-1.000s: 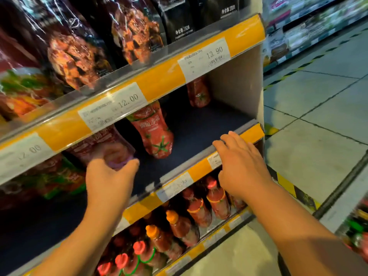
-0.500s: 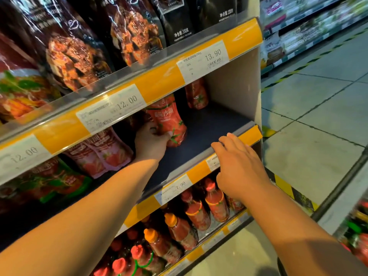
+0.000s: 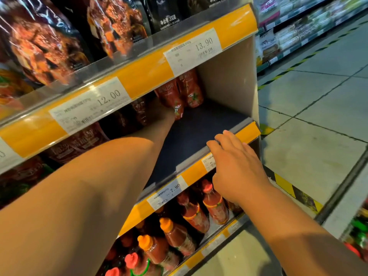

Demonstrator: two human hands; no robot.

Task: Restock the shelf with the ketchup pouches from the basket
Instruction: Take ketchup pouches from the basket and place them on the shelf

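Reaching deep, the left hand (image 3: 163, 114) holds a glossy red ketchup pouch (image 3: 172, 98) upright beside its twin (image 3: 192, 90), well beyond the right hand (image 3: 235, 166), whose loose fingers rest on the grey shelf lip (image 3: 199, 154).

Two upright ketchup pouches (image 3: 180, 92) at the shelf (image 3: 201, 132) back. Three price labels on the rail above. Two hands.

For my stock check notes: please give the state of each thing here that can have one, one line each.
Left hand: reached deep into the shelf, at a pouch; grip hidden.
Front ketchup pouch: upright.
Rear ketchup pouch: upright, at the side wall.
Right hand: fingers resting on the shelf edge.
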